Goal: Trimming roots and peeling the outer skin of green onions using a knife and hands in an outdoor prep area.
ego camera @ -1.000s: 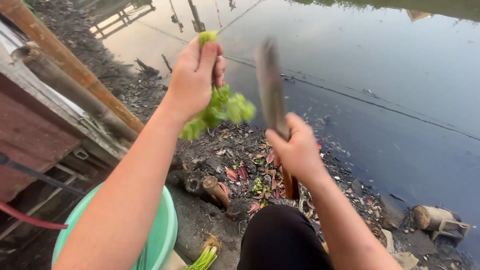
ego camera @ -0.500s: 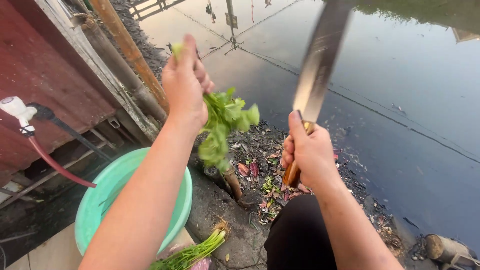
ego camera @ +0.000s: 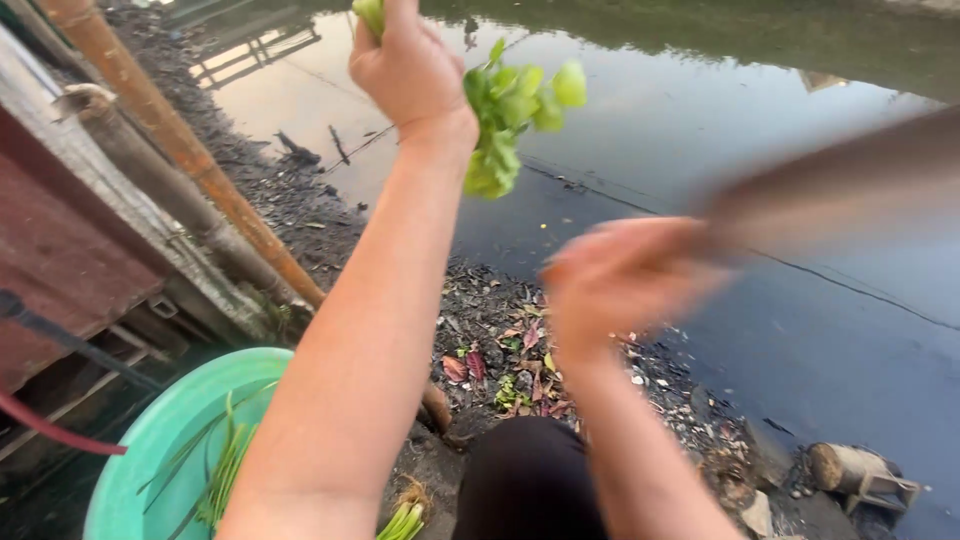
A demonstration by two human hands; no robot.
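**A fast blade close to a raised hand, over dark water**

At the far left we see a green basin (ego camera: 150, 440) low beside us, with a few long green stalks (ego camera: 225, 470) lying in it and another trimmed bunch (ego camera: 405, 520) on the ground just beside its rim. Should a cut piece fall wide of it, it would land on the muddy bank (ego camera: 480, 330), among the leaves and scraps already strewn there.

Moving right, our left hand (ego camera: 405, 65) is held high, its grip closed tight around the stems of a leafy green vegetable (ego camera: 510, 120), whose leaves hang down and to the right of the wrist, in the air above the bank. A loose hold here, we judge, would let the bunch drop to the mud or into the water (ego camera: 700, 120).

Further right, our right hand (ego camera: 620, 280) is smeared by motion; its grip appears wrapped round the handle of a long knife (ego camera: 830, 190), whose blade points up and to the right, also blurred. The main danger, in our view, lies in that speed: a swing toward the leaves that runs slightly high would meet the left wrist or forearm, which stands just beside the bunch. A wet handle could also slip and send the knife out over the water.
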